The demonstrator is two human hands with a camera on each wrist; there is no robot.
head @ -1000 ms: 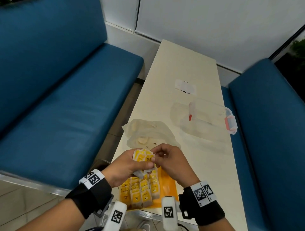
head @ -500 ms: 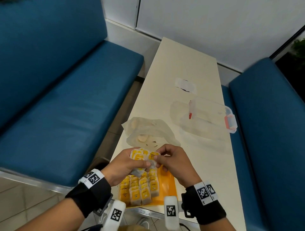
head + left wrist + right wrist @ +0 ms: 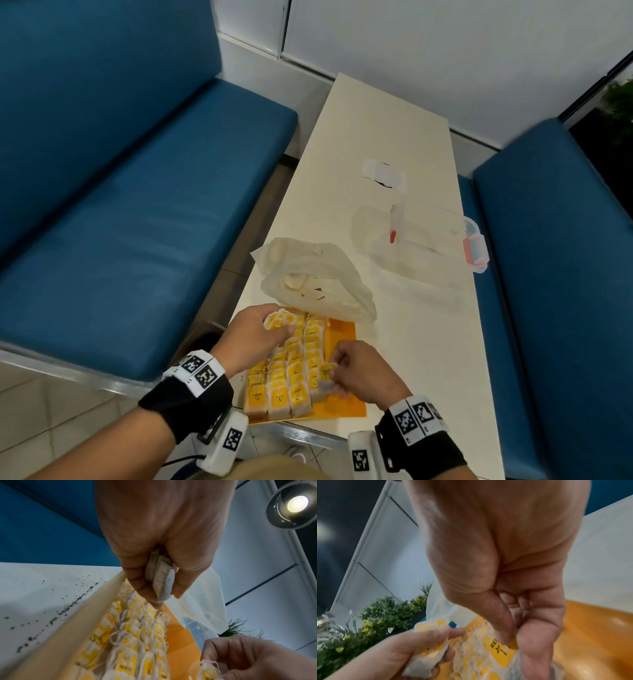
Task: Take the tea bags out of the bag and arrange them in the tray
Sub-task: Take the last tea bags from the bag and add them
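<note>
An orange tray (image 3: 346,407) lies at the table's near edge, with rows of tea bags (image 3: 291,370) with yellow tags filling its left part. My left hand (image 3: 278,324) grips a small bundle of tea bags (image 3: 280,318) above the tray's far left corner; in the left wrist view the bundle (image 3: 161,577) sits between thumb and fingers. My right hand (image 3: 330,374) pinches a single tea bag (image 3: 324,377) by its yellow tag (image 3: 500,647), low over the right end of the rows. The crumpled clear plastic bag (image 3: 318,284) lies just beyond the tray.
A clear lidded box (image 3: 428,240) with red latches stands on the right half of the cream table (image 3: 428,342), a scrap of white paper (image 3: 383,173) beyond it. Blue benches (image 3: 137,205) flank the table. Dark crumbs (image 3: 68,609) dot the table left of the tray.
The hands, together above the tray before, have parted. My right hand came down toward me with one tea bag to the rows; my left hand kept the bundle.
</note>
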